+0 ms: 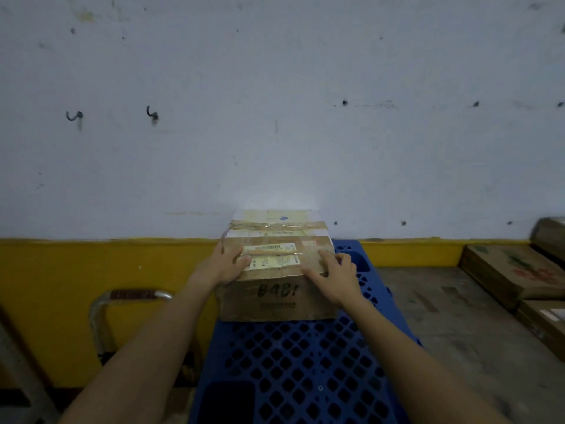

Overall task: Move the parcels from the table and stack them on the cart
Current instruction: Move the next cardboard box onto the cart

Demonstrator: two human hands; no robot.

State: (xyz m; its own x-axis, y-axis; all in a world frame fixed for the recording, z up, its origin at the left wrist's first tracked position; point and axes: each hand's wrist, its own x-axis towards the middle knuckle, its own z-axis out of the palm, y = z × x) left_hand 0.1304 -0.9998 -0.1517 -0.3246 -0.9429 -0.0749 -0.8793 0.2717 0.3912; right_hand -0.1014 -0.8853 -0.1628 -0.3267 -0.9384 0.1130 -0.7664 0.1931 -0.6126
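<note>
A brown cardboard parcel (275, 298) with taped labels on top and "BABI" written on its near face sits at the far end of the blue perforated cart deck (293, 362), close to the wall. My left hand (223, 264) grips its near left top corner, thumb on top and fingers round the left side. Flat on the top near the right edge lies my right hand (333, 273), its fingers straight and spread. Both forearms reach forward over the deck.
A grey table (458, 316) stands to the right with flat cardboard parcels (507, 270) stacked at its right side. A bent metal handle (101, 319) rises left of the cart. The white wall with a yellow base band (91, 264) runs behind.
</note>
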